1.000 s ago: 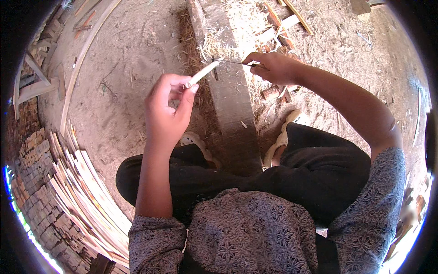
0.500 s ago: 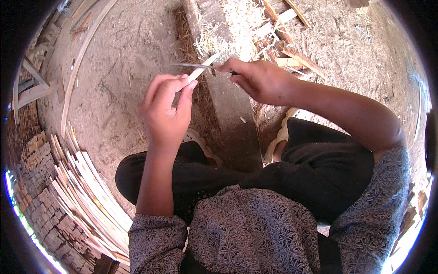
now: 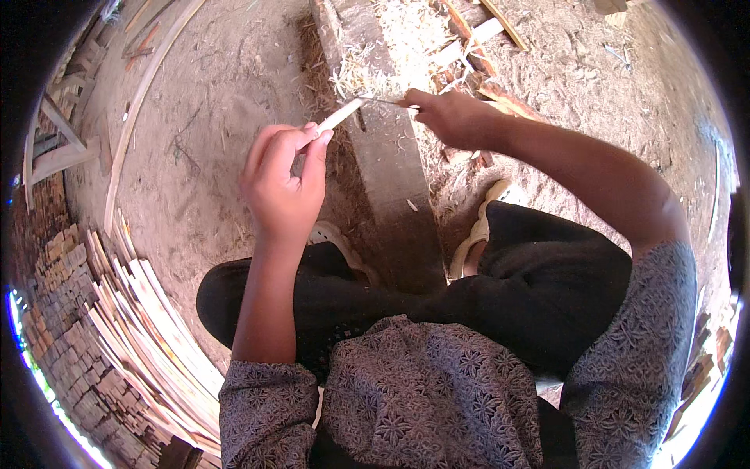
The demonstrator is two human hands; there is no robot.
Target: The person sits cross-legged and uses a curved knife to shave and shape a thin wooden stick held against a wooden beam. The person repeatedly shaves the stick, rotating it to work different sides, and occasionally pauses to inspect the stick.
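Above the near half of the wooden beam, the left hand is closed around a pale wooden stick, pinched between thumb and fingertips. The right hand is closed on a thin blade laid against the stick's far end. Shavings heaped at the beam's far end suggest the whittling is well advanced; the stick's held end looks unworked.
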